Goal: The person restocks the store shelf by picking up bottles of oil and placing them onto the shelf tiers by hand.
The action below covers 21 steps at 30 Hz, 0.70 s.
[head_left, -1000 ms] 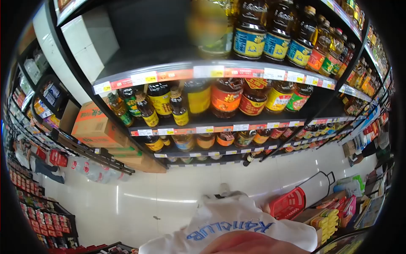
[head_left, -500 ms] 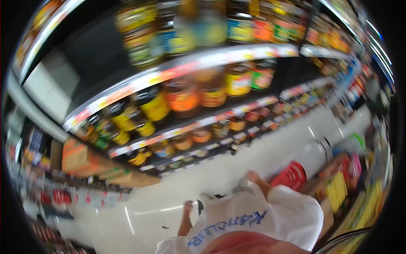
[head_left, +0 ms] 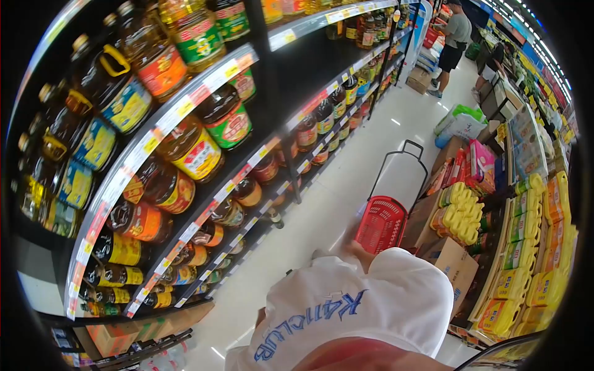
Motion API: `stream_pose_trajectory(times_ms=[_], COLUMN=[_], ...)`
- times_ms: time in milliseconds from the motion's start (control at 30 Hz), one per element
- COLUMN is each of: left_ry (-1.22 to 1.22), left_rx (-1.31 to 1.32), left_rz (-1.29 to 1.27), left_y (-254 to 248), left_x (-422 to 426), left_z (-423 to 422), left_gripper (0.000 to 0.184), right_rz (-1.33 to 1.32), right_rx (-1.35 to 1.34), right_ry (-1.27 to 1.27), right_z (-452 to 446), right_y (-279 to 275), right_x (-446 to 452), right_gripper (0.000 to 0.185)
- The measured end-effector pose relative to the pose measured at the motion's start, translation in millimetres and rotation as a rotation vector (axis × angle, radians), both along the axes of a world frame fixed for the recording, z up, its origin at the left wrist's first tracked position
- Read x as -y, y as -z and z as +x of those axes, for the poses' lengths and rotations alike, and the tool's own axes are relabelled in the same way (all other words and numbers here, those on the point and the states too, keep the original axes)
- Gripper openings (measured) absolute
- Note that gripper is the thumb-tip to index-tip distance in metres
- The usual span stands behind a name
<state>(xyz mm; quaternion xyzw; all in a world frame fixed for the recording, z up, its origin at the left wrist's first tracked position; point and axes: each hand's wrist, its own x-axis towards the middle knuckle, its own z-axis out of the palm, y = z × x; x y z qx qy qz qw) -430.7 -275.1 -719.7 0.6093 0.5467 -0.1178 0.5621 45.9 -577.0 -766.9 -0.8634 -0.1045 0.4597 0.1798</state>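
Observation:
My right hand [head_left: 354, 250] hangs low beside the near end of a red plastic shopping basket [head_left: 380, 224] on the floor. Its fingers are too blurred to make out, and I cannot tell whether it touches the basket. A long dark handle [head_left: 423, 174] extends from the basket's far end. Of my left arm, only a sliver shows at the edge of my white shirt [head_left: 346, 297]; the hand itself is hidden. To the left, shelves carry large bottles of cooking oil [head_left: 162, 67], with brown bottles [head_left: 193, 150] on a lower level.
Yellow jugs [head_left: 459, 210] and cardboard boxes [head_left: 450, 263] line the right side. A green-and-white bag [head_left: 461, 125] stands farther along the aisle. Two people, one in a grey shirt [head_left: 458, 29], stand at the far end. A shelf edge [head_left: 185, 105] curves close on the left.
My view has swung right along the aisle and sharpened. The basket now shows almost whole, with its handle. My left hand, visible before, has dropped out of sight.

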Motion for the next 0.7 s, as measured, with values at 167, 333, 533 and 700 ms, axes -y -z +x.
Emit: stream_pose_trajectory(times_ms=[167, 333, 533, 700], left_ry=[0.340, 0.519, 0.732, 0.138], left_rx=[0.049, 0.048, 0.088, 0.022], left_rz=[0.098, 0.226, 0.439, 0.029], left_y=[-0.6, 7.4, 34.8, 48.1], left_x=[21.1, -6.8, -76.7, -113.7], left_z=[73.9, 114.6, 203.4, 369.0], left_gripper=[0.013, 0.016, 0.023, 0.022], right_rz=[-0.296, -0.221, 0.090, 0.174], right_rx=[-0.198, -0.230, -0.018, 0.066], right_ry=[0.420, 0.370, 0.141, 0.092], right_z=[12.1, 40.2, 127.2, 230.2], right_y=[-29.0, -23.6, -31.7, -79.0], right_x=[139.6, 148.7, 17.1, -33.7], right_gripper=[0.042, 0.044, 0.049, 0.050])
